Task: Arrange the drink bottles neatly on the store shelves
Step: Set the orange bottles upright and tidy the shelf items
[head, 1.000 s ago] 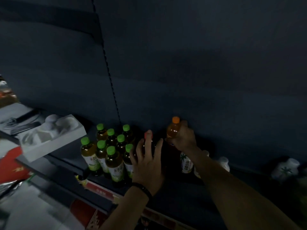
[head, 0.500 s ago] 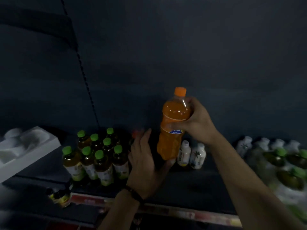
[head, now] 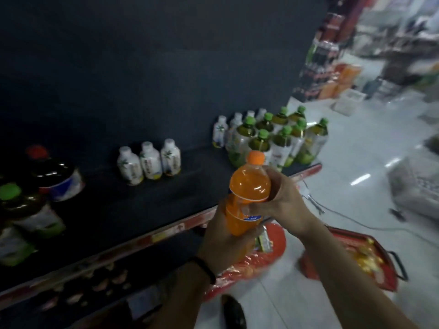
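Evidently mid-move, the orange-capped plastic bottle of orange soda (head: pixel 247 193) was held just off the dark store shelf (head: pixel 166 205). The left hand (head: pixel 225 238) was curled round its base and the right hand (head: pixel 282 203) round its shoulder. It probably needed a free shelf spot next.

We hold the soda bottle (head: pixel 247 193) before the shelf (head: pixel 142 210) edge, left hand (head: pixel 224 241) low on it and right hand (head: pixel 287 205) higher, with three small bottles (head: pixel 148 160) behind to the left, a bottle cluster (head: pixel 278 138) at the shelf's right end, and a basket (head: pixel 380 279) on the floor to the right.
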`<state>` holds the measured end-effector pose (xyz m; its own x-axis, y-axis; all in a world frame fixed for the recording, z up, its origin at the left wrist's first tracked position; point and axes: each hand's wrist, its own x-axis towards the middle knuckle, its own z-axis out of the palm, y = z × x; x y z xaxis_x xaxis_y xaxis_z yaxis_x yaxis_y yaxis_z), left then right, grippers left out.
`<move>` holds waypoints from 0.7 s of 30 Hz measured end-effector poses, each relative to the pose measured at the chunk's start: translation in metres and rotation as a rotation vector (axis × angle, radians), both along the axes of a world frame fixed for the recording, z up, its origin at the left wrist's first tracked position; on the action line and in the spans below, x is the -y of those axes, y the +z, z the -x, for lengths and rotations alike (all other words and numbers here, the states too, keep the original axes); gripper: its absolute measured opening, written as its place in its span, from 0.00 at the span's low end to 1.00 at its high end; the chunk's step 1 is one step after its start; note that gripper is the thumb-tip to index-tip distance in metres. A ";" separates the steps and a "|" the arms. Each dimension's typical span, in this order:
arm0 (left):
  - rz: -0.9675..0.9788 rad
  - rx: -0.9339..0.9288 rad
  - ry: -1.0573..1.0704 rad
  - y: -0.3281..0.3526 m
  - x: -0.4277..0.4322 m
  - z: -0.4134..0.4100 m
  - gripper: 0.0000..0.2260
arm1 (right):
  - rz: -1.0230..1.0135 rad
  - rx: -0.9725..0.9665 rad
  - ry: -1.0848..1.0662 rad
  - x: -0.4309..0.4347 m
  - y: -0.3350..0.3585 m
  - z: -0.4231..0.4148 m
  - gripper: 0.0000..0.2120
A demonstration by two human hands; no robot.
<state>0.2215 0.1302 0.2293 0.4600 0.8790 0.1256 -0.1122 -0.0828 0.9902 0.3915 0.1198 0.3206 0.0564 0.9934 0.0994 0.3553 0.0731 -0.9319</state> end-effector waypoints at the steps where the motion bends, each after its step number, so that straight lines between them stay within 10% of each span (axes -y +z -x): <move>1: -0.022 -0.031 0.009 -0.009 0.005 -0.014 0.33 | 0.022 0.009 -0.011 0.008 -0.009 -0.015 0.39; 8: 0.043 -0.217 -0.077 -0.080 0.018 -0.098 0.38 | 0.254 0.074 0.075 0.033 -0.094 -0.106 0.45; 16: 0.598 -0.104 0.255 -0.161 -0.017 -0.199 0.18 | 0.472 0.162 0.120 -0.032 -0.213 -0.197 0.43; 21: 0.518 -0.753 0.182 -0.250 -0.062 -0.230 0.24 | 0.572 0.038 0.184 -0.073 -0.308 -0.218 0.37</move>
<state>0.4516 0.1920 -0.0211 0.1107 0.8086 -0.5778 0.5465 0.4361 0.7150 0.6091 0.1923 0.0129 -0.1149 0.8827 -0.4556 0.4182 -0.3730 -0.8282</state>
